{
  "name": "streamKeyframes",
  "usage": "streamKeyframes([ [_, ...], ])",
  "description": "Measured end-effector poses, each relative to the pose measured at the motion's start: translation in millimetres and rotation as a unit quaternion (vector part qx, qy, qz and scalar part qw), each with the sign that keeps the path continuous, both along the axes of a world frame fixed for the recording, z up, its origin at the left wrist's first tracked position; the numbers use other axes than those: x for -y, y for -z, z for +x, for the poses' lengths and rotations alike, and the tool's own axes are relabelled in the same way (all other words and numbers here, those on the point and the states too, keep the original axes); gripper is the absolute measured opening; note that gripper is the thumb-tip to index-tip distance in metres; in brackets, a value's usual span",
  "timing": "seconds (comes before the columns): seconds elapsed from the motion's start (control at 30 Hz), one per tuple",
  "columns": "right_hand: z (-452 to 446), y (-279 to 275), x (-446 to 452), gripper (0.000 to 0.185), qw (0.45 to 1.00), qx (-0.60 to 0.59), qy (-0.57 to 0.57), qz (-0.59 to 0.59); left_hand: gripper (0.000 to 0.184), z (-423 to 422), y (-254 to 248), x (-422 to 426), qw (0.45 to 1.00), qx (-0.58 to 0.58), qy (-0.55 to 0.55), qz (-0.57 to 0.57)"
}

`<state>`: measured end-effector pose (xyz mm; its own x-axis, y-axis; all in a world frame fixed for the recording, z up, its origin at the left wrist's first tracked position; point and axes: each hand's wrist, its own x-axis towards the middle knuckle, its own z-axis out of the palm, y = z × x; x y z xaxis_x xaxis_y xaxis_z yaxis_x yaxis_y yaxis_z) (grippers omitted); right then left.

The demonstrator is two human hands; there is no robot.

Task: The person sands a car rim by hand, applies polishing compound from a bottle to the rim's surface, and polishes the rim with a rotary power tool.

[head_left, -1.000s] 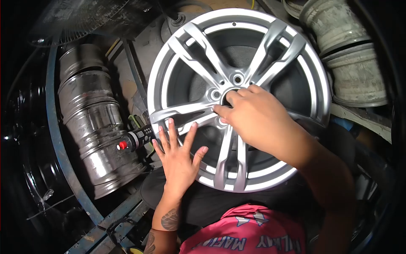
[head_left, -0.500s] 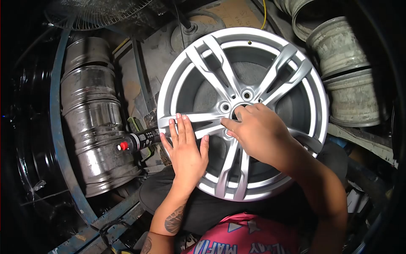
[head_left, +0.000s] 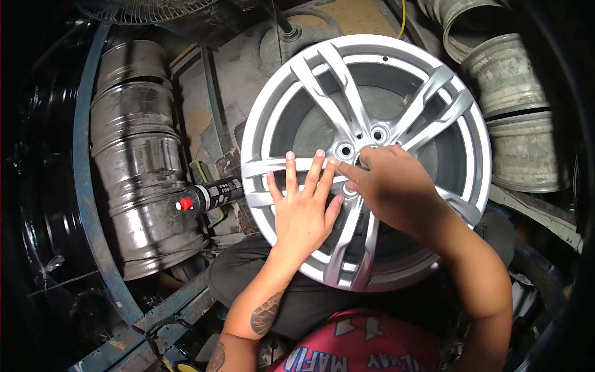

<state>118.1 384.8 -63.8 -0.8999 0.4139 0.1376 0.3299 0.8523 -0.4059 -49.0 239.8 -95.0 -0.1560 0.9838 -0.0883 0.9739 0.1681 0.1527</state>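
A silver alloy wheel (head_left: 351, 239) with paired spokes lies face up in front of me, its near edge over my dark-clad legs. Flat on a left-hand spoke rests my left hand (head_left: 304, 214), fingers spread, fingertips pointing away from me, holding nothing. Over the hub is my right hand (head_left: 396, 192), its fingers bent down at the centre bore beside the lug holes (head_left: 345, 150). Whatever its curled fingers may hold is hidden beneath them. A black bottle (head_left: 214, 193) with a red-and-white tip lies just left of the wheel.
Dull metal wheel rims (head_left: 139, 164) are stacked on the left beside a blue metal frame (head_left: 83, 149). More worn rims (head_left: 508, 74) stand at the right. A fan guard (head_left: 145, 9) shows at the top left, and a yellow cable (head_left: 403, 18) runs behind the wheel.
My left hand has slid right along the spoke, closer to the hub. The wheel sits slightly farther right in view. My right hand stays at the hub.
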Motion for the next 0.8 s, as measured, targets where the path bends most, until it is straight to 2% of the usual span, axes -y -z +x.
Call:
streamKeyframes([
  [0.07,3,2,-3,0.032,1.000,-0.018,0.004,0.004,0.067,-7,-3,2,1.000,-0.013,0.005,-0.004],
  [0.23,7,6,-1,0.021,0.999,-0.033,0.027,-0.025,0.068,-26,-9,15,0.994,-0.055,-0.085,-0.030],
  [0.27,9,3,0,0.028,0.999,-0.004,0.024,-0.025,0.071,-31,-9,18,0.991,-0.057,-0.112,-0.039],
  [0.33,8,0,0,0.027,1.000,0.017,0.024,-0.012,0.091,-41,-4,22,0.985,-0.048,-0.155,-0.053],
  [0.43,8,-2,-1,0.023,0.999,0.039,0.025,0.004,0.105,-47,1,22,0.982,-0.001,-0.188,-0.033],
  [0.6,7,-10,0,0.022,0.997,0.073,0.016,0.024,0.095,-35,11,9,0.984,-0.038,-0.174,-0.015],
  [0.67,8,-13,0,0.022,0.998,0.061,0.012,-0.001,0.092,-25,19,7,0.984,-0.065,-0.164,-0.008],
  [0.8,11,-13,1,0.024,0.999,0.048,0.005,-0.020,0.094,-5,13,4,0.993,-0.022,-0.116,0.010],
])
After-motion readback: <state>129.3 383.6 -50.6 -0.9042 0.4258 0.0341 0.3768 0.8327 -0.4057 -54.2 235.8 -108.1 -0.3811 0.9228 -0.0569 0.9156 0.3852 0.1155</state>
